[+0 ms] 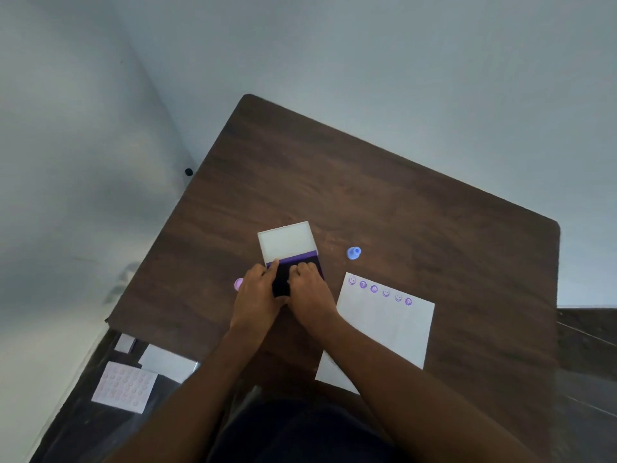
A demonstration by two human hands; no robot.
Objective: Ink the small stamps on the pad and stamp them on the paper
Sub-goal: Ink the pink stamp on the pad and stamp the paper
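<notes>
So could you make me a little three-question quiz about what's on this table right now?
1. How many purple stamp marks are on the white paper?
2. True or false: the ink pad has its lid shut.
3. Which small stamp stands beyond the paper, right of the pad: A) blue stamp, B) pink stamp?

Key: 1. Six, in a row along the paper's far edge. 2. False; the lid is open, and both hands, left and right, rest on the pad. 3. A.
</notes>
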